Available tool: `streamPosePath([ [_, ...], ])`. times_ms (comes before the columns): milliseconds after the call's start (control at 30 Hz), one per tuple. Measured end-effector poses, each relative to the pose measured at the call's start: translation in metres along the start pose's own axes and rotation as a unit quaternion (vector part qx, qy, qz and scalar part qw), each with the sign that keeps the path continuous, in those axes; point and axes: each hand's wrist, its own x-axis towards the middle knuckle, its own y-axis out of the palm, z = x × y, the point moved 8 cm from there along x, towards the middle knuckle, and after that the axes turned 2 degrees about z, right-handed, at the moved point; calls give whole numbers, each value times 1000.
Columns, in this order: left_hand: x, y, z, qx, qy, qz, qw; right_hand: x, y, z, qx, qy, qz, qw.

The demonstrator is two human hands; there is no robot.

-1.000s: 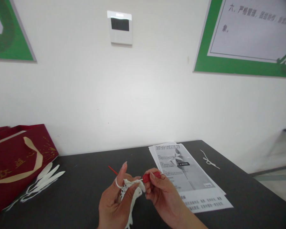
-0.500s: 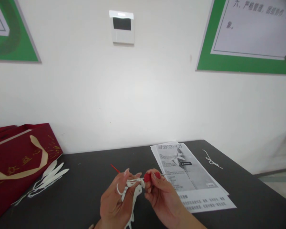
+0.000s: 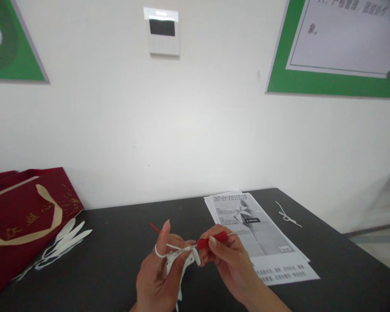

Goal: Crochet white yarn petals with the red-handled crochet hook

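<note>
My right hand (image 3: 225, 255) is closed on the red handle of a crochet hook (image 3: 219, 237), whose thin metal shaft points left toward my other hand. My left hand (image 3: 160, 271) pinches a small white crocheted piece (image 3: 195, 256) between thumb and fingers, its index finger raised with white yarn (image 3: 160, 255) looped round it. The yarn runs from that finger to the hook's shaft. More white yarn hangs below the left hand. A thin red stick (image 3: 154, 227) shows just behind the raised finger; its other end is hidden.
Printed sheets (image 3: 279, 266) lie right of my hands on the dark table (image 3: 117, 242). A knotted white yarn scrap (image 3: 287, 216) is farther right. At left, white crocheted petals (image 3: 69, 242) with yarn tails lie beside a dark red gift bag (image 3: 29, 216). The wall (image 3: 195, 130) rises behind.
My left index finger has lifted and straightened, with the yarn stretched from it. My right hand has turned the hook slightly, its handle now slanting up to the right. The view has shifted a little.
</note>
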Motion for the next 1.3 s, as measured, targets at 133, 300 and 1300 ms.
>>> streamPosePath([
  [133,3,-2,7,4,-22,28,999,-1,-4,7,-85,-28,-16,996],
  [300,1,-8,26,-59,-182,-64,980,3,-9,1,-50,-12,-43,998],
  [1300,14,-5,35,-211,-369,50,904,-10,8,18,-203,-182,57,960],
])
